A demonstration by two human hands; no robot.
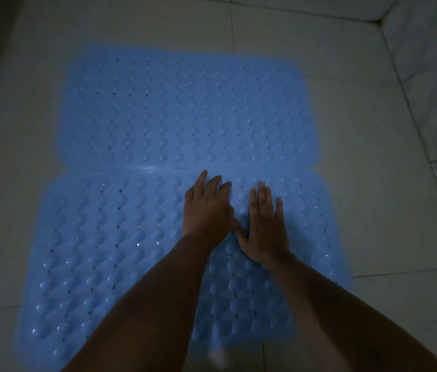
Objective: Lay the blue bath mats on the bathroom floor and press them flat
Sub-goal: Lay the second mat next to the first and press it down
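Two blue bubble-textured bath mats lie side by side on the tiled floor. The far mat [185, 108] lies flat, and its near edge meets the far edge of the near mat [99, 251]. My left hand [206, 208] rests palm down on the near mat close to that seam, fingers straight. Beside it, my right hand [264, 224] also lies flat on the near mat, fingers spread, its thumb touching the left hand. Both forearms cover part of the near mat.
Pale floor tiles [373, 183] with dark grout lines surround the mats. A tiled wall [432, 63] rises at the right and along the back, meeting in a corner at the top right. The room is dim.
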